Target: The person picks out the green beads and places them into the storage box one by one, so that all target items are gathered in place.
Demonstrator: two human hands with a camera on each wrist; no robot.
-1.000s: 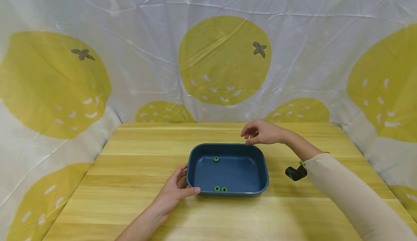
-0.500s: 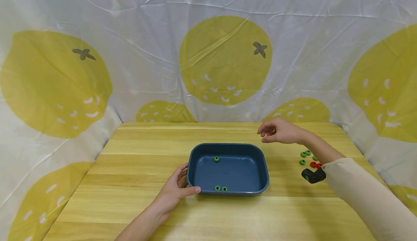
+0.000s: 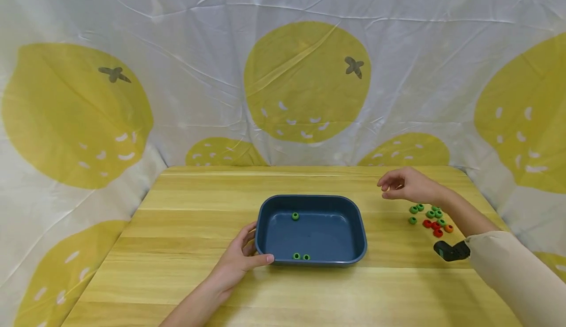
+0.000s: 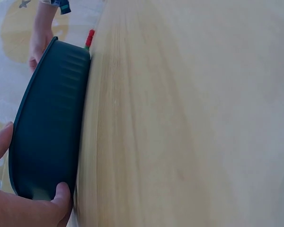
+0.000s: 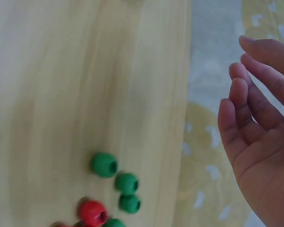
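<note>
A dark blue rectangular tray [image 3: 329, 236] sits on the wooden table. My left hand [image 3: 236, 262] holds its near left corner, thumb at the front rim and fingers along the left side. Inside the tray lie one green bead [image 3: 295, 216] towards the back and two more by the front wall. My right hand [image 3: 409, 184] is raised beyond the tray's right side, fingers loosely bent with nothing between them. Below and to the right of it are several loose beads: green beads [image 3: 413, 220], red beads [image 3: 427, 224] and an orange bead [image 3: 448, 229]. The right wrist view shows their holes.
A black device [image 3: 451, 251] is at the right wrist, beside the beige sleeve [image 3: 508, 263]. Behind the table [image 3: 199, 194] hangs a white cloth [image 3: 194, 81] printed with yellow lemons, which also runs along both sides.
My right hand has moved right, away from the tray's far right corner towards the loose beads, uncovering more of them. My left hand has stayed on the tray.
</note>
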